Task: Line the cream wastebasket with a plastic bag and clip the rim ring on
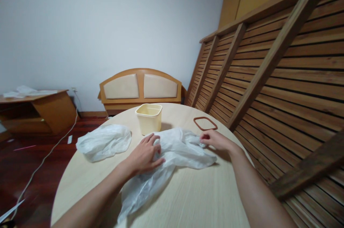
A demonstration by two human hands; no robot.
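Note:
A crumpled white plastic bag [172,156] lies across the middle of the round pale wooden table [204,199]. My left hand [145,154] rests on the bag's left part, fingers curled and pressing on the plastic. My right hand [215,140] pinches the bag's right edge between thumb and fingers. A small cream square plastic bin [149,117] stands upright just behind the bag. A brown square ring [205,123] lies flat on the table a little beyond my right hand.
A second crumpled white bag [104,142] lies at the table's left. A slatted wooden bed frame [282,74] leans close on the right. A padded headboard [140,88] stands against the far wall, a low cabinet [40,110] at left, a cable [43,160] on the floor.

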